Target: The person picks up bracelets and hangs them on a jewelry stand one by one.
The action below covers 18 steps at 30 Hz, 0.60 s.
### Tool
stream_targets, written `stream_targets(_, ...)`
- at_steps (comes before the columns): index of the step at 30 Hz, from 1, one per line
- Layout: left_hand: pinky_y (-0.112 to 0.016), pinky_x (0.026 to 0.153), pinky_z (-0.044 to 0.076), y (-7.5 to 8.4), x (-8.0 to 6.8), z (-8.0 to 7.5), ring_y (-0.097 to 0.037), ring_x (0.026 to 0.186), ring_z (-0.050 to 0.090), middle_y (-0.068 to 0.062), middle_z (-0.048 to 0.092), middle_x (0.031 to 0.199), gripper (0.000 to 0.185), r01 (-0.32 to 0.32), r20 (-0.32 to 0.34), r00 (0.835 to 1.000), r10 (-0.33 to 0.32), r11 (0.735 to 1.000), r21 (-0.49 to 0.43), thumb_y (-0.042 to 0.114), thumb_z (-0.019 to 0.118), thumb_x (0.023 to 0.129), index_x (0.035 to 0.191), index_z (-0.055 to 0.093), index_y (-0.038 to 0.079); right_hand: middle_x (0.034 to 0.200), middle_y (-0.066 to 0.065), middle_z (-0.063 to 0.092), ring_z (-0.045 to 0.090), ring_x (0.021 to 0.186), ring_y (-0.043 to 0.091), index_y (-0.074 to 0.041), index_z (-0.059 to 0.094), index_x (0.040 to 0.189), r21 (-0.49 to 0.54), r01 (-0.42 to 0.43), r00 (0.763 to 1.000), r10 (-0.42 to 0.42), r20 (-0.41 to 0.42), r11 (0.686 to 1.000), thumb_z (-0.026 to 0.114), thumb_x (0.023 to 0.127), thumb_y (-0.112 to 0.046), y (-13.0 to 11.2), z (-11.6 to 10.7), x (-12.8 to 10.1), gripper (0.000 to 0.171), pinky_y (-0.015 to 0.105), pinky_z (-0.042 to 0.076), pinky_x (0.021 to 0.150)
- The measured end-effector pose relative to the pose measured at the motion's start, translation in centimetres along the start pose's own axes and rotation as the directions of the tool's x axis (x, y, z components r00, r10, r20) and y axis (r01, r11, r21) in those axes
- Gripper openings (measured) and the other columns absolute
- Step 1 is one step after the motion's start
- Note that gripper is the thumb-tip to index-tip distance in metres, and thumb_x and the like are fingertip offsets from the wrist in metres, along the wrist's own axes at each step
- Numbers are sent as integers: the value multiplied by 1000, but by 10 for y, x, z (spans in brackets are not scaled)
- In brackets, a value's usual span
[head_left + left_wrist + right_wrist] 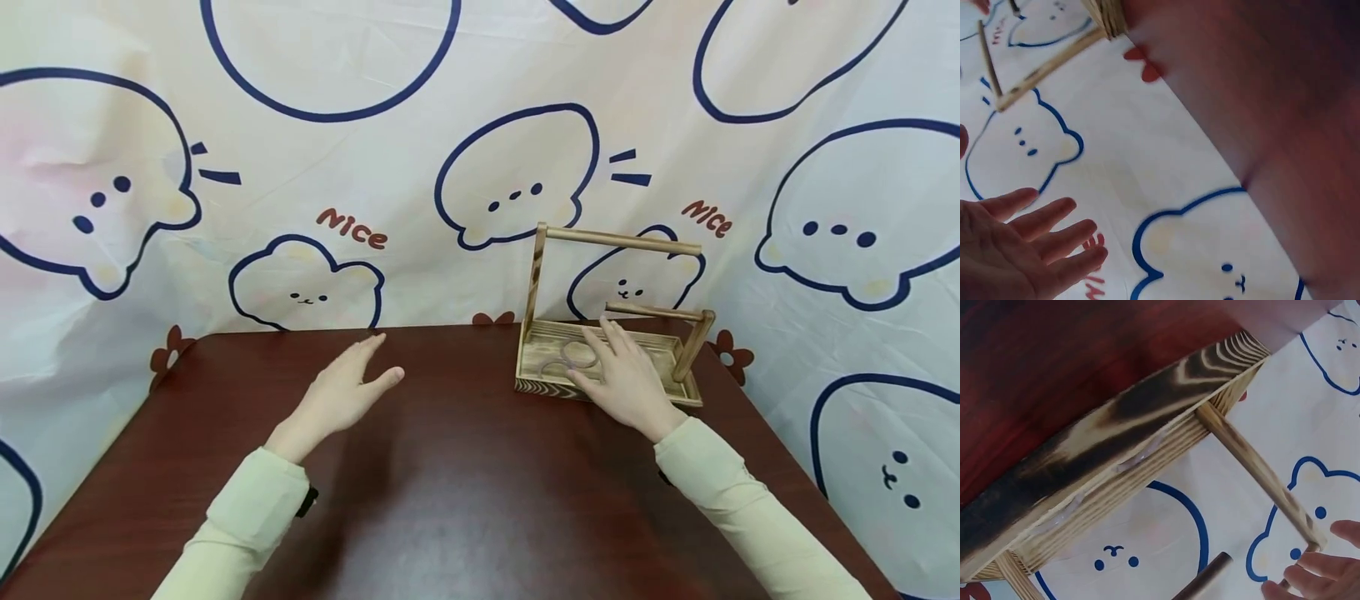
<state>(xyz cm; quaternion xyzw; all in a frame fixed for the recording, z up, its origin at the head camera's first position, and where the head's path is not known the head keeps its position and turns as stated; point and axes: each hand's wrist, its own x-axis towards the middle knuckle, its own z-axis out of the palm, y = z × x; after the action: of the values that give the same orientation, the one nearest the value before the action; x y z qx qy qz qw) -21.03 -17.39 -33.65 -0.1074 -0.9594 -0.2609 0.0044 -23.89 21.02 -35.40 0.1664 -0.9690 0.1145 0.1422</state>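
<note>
A wooden rack (551, 389) with a shallow tray base stands at the back right of the table. It has a tall post with a crossbar (622, 241) and a shorter post with a second bar (652, 312). Inside the tray lie thin, clear ring-like bands (1141, 455), perhaps bracelets. My right hand (630, 379) hovers before the rack, fingers extended, holding nothing; it hides part of the tray. Over the left half of the table, my left hand (337, 398) is held in the air, fingers straight and thumb apart, also holding nothing.
The dark red-brown table (465, 500) reaches back to a white cloth (420, 275) printed with blue cartoon outlines. This cloth also hangs along both sides.
</note>
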Motion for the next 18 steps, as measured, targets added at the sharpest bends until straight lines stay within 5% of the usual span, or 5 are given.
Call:
stream_targets(6,-57,100,32,5,-11,12,-34,132,33,-13,34,146,71,-2,-1,1000,2,989,-148,58,44,89,144,29,16,147,17,28,26,134,38,-10,37,141,87,42,999,-43,6,995,54,89,-47,-1,5,-14,66,58,26,103)
stream_targets(11,-53,97,36,7,-19,20,-30,128,40,-9,43,140,60,-32,-55,998,21,977,-210,50,49,90,139,40,17,145,14,34,30,132,39,-10,37,141,208,-5,996,-12,83,978,51,90,-47,2,14,-26,65,58,26,103)
stream_targets(18,-50,95,40,5,-25,29,-25,120,48,-6,54,128,42,-53,-107,994,16,936,-349,34,54,92,129,50,15,141,12,42,37,129,34,-14,40,139,337,-50,996,23,84,940,49,93,-43,11,25,-48,56,55,33,100)
